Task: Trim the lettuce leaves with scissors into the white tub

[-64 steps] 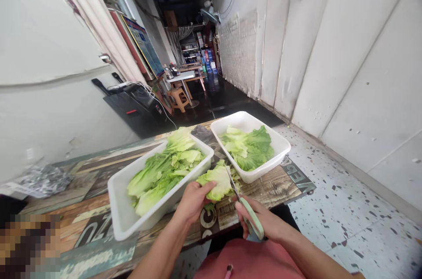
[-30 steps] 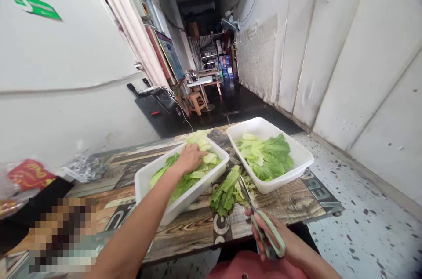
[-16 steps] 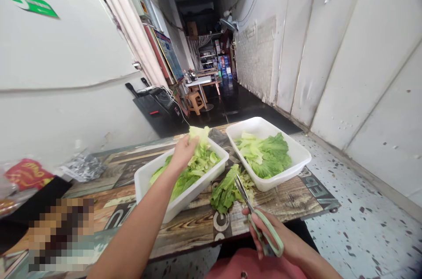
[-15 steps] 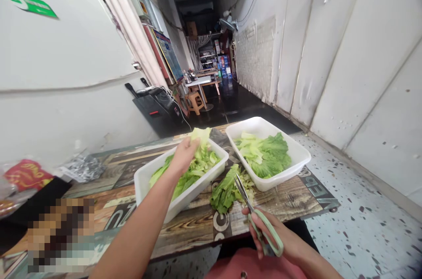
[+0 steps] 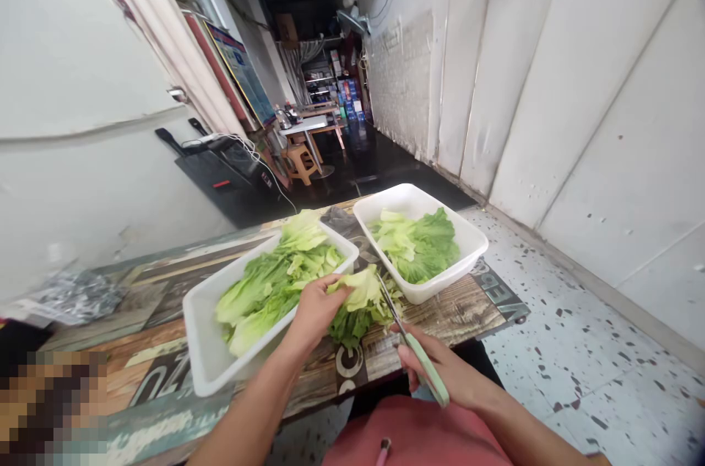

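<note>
Our left hand [image 5: 316, 312] has come back from the white plastic tub [image 5: 201, 334] and now grips a lettuce leaf [image 5: 360, 288] just past the tub's rim, the leaf's end close beside the blades of the green-handled scissors [image 5: 425, 367], which our right hand [image 5: 449, 374] clenches. (Whether the blades are touching the leaf, we can't quite tell.) Cut lettuce pieces [image 5: 349, 330] lie on the wooden table [image 5: 148, 363] beneath the leaf, between that tub and a second white tub [image 5: 468, 238] holding more leaves.
</note>
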The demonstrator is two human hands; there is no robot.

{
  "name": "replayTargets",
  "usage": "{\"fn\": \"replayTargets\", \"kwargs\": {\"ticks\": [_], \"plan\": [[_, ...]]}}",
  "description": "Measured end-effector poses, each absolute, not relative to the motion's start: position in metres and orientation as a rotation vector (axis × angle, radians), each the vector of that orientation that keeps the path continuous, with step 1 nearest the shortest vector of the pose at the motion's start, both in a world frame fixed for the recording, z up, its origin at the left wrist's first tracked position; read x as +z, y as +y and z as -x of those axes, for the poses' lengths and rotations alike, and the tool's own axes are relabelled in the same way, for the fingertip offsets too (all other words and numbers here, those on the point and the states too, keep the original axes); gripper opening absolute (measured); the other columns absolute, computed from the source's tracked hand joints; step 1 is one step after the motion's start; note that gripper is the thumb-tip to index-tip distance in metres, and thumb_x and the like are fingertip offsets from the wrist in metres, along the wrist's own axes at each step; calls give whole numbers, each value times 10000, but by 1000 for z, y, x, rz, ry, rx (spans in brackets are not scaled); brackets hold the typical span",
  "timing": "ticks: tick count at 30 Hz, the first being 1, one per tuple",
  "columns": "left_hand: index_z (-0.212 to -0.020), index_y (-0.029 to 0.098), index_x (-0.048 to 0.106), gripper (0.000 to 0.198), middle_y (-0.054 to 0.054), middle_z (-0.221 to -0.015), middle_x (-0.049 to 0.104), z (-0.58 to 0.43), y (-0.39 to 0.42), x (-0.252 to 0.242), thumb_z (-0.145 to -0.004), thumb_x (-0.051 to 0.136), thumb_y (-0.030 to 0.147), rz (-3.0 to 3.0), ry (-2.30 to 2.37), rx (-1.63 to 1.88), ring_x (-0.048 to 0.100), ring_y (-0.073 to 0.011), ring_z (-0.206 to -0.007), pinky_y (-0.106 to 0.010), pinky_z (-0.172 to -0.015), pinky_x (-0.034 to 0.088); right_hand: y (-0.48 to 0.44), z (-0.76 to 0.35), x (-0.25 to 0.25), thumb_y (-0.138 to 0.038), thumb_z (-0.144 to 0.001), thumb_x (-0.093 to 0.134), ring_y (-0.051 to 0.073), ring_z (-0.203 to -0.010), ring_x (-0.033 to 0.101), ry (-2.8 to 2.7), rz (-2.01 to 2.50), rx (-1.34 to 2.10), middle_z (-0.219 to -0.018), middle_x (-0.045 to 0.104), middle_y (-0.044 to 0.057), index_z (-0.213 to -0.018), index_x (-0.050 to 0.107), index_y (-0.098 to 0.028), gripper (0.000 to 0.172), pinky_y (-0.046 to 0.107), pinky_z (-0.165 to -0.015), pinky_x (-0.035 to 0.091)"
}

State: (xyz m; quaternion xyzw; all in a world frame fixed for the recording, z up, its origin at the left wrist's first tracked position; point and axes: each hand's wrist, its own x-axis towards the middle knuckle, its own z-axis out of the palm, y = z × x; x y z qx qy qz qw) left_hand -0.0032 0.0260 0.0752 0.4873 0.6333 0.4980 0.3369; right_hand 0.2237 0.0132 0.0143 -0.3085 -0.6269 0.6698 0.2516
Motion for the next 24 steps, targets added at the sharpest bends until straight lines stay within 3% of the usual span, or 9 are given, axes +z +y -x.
{"fn": "replayTargets", "kwargs": {"ticks": [6, 11, 16, 20, 24], "plan": [[-856, 112, 746, 412, -53, -717, 722, -3, 27, 60, -644, 736, 465, -1273, 1749, 1328, 641, -224, -658, -290, -611, 471, 15, -224, 21, -619, -856, 552, 133, -633, 543, -1878, 843, 1679, -841, 557, 2, -1289, 527, -219, 590, 264, -585, 472], [-874, 117, 748, 389, -59, -777, 734, -6, 28, 52, -678, 707, 451, -1321, 1722, 1312, 639, -217, -699, -289, -662, 477, 15, -224, 30, -470, -909, 519, 216, -847, 592, -2055, 933, 1356, -921, 638, 57, -1159, 595, -169, 399, 335, -773, 484], [-826, 123, 743, 347, -23, -655, 681, -3, 28, 61, -681, 692, 433, -1311, 1861, 1306, 590, -199, -619, -271, -597, 425, 10, -229, 31, -403, -887, 564, 243, -942, 596, -2081, 900, 1308, -1037, 665, 72, -1299, 531, -200, 460, 373, -886, 452], [-769, 144, 737, 279, 11, -587, 631, -3, 26, 64, -686, 687, 407, -1391, 1927, 1354, 535, -174, -569, -258, -567, 384, 9, -229, 29, -435, -886, 564, 259, -958, 599, -2109, 924, 1291, -1083, 672, 89, -1273, 555, -213, 447, 385, -894, 443], [-712, 153, 729, 252, 16, -547, 610, -8, 23, 60, -662, 703, 399, -1395, 1860, 1361, 537, -178, -562, -252, -544, 378, 12, -226, 27, -460, -889, 549, 258, -919, 605, -2093, 952, 1275, -1002, 682, 79, -1224, 572, -197, 427, 370, -847, 454]]}}
